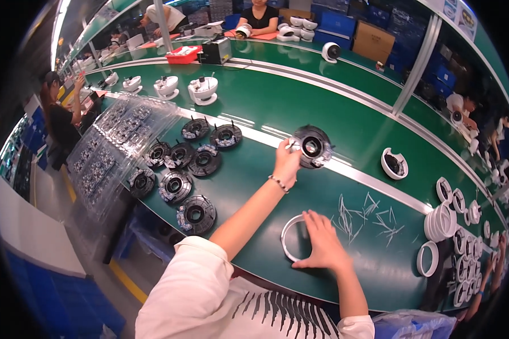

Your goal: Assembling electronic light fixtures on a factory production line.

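Observation:
My left hand (287, 165) reaches forward over the metal rail at the table's far side. Its fingers are closed on the edge of a black round plastic base (324, 138) with a hole in its middle. Nearer to me, a white plastic ring (284, 240) is on the green table, and my right hand (324, 246) grips it from the right, thumb at the near side and fingers at the far side. The hand hides the ring's right part. Several more black round bases (196, 214) with small boards lie to the left of my arm.
Thin white strips (350, 217) lie scattered right of the ring. Stacked white rings (440, 222) stand at the right. A white shell with a black core (394, 164) and white camera housings (202, 90) sit on the green belt. Clear trays (113, 144) lie left. Co-workers sit around.

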Tool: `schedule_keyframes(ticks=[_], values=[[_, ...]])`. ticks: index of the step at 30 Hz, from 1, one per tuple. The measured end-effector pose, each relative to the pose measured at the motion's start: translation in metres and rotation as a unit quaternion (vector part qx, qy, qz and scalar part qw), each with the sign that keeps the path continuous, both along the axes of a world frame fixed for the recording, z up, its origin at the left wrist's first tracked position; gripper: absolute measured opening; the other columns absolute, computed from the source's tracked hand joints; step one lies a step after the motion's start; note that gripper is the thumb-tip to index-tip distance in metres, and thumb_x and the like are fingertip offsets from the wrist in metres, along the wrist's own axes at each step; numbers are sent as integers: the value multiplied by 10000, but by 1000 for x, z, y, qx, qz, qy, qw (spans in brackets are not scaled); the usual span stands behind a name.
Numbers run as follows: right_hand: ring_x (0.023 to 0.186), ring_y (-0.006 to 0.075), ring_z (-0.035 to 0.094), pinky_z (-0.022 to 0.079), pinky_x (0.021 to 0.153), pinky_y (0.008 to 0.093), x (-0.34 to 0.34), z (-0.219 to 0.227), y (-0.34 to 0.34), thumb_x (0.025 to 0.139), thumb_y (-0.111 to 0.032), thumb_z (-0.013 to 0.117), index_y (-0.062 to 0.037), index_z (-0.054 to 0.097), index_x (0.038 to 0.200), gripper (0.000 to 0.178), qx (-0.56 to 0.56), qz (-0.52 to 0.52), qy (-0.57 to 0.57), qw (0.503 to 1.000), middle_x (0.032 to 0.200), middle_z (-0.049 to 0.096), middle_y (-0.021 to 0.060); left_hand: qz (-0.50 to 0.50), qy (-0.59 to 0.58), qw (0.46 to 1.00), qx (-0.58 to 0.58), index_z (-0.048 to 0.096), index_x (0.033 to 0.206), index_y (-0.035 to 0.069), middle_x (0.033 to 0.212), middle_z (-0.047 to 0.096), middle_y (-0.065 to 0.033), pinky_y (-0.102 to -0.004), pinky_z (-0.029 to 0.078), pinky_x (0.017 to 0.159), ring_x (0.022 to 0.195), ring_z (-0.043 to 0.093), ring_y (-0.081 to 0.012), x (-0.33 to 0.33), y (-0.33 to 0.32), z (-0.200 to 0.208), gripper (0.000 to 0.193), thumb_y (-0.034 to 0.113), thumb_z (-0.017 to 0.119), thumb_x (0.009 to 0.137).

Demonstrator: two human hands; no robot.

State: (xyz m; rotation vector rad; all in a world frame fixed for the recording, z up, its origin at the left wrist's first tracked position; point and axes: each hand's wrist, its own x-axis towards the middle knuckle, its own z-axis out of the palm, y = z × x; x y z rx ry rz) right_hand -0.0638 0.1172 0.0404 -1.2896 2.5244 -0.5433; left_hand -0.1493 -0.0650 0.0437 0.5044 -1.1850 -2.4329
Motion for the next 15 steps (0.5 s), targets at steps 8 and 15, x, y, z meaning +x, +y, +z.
schedule_keyframes(ticks=[8,15], values=[[1113,215,392,332,923,309,-51,10,18,564,-110,754,35,171,1291,943,-561,-273,-159,766,1251,337,156,-59,137,989,1,296,1156,14,1140,441,-125,-331,461,831,1019,490,-193,54,13,-26,365,-86,375,814],[1133,328,348,310,943,379,-35,-24,-12,498,-301,802,25,147,1298,1085,-437,-294,-7,850,1220,297,245,-206,137,966,-81,249,1245,47,1225,385,-72,-319,333,953,1147,378,-181,77,51,-52,618,-111,498,702]])
